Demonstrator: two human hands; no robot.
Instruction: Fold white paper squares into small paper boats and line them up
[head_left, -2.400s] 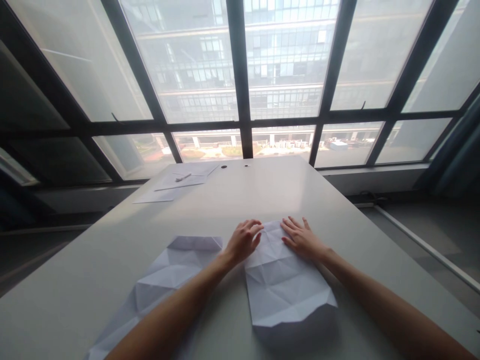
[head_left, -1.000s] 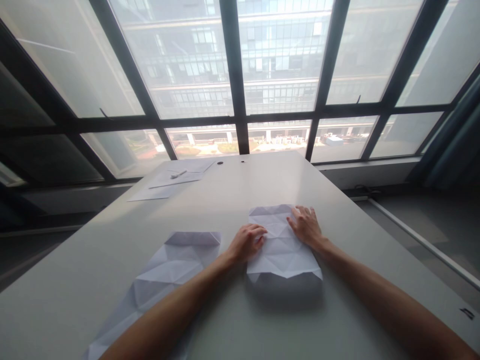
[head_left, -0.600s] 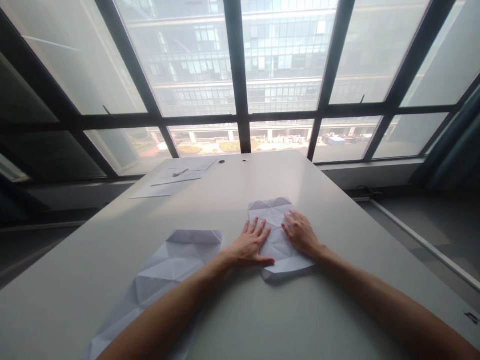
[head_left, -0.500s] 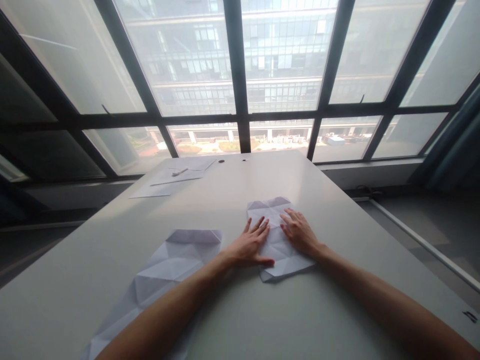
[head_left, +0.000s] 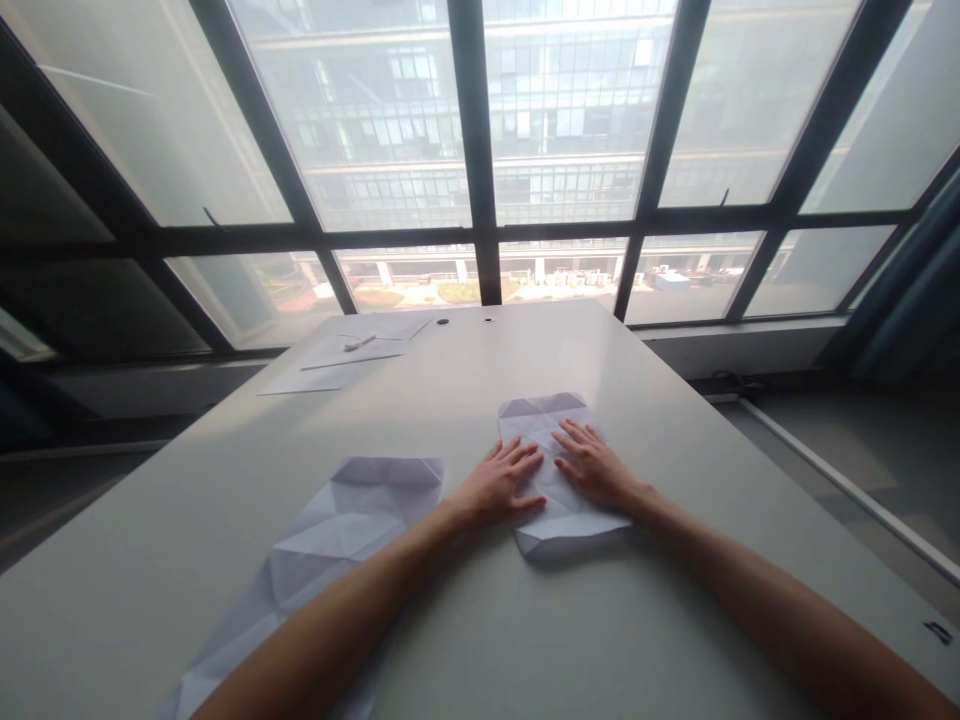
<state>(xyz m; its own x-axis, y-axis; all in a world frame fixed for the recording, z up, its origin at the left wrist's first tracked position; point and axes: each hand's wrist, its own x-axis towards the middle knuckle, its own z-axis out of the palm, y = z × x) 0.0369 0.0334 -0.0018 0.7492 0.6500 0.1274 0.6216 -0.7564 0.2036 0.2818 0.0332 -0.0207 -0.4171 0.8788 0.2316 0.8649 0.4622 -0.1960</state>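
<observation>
A creased sheet of white paper lies on the table, its far and near edges folded or bent up. My left hand rests on its left side, palm down with fingers spread. On the right half of the same sheet, my right hand lies flat, fingers apart. Both hands cover part of the creases. A second, larger creased sheet of paper lies to the left, partly hidden under my left forearm.
The white table reaches to a large window. At its far left lie several flat white sheets with a small white object on top. Two small dark spots or holes mark the far end.
My right hand has shifted slightly left and its fingers are more spread. My left hand has moved up a little, and the sheet's far edge sits slightly further right.
</observation>
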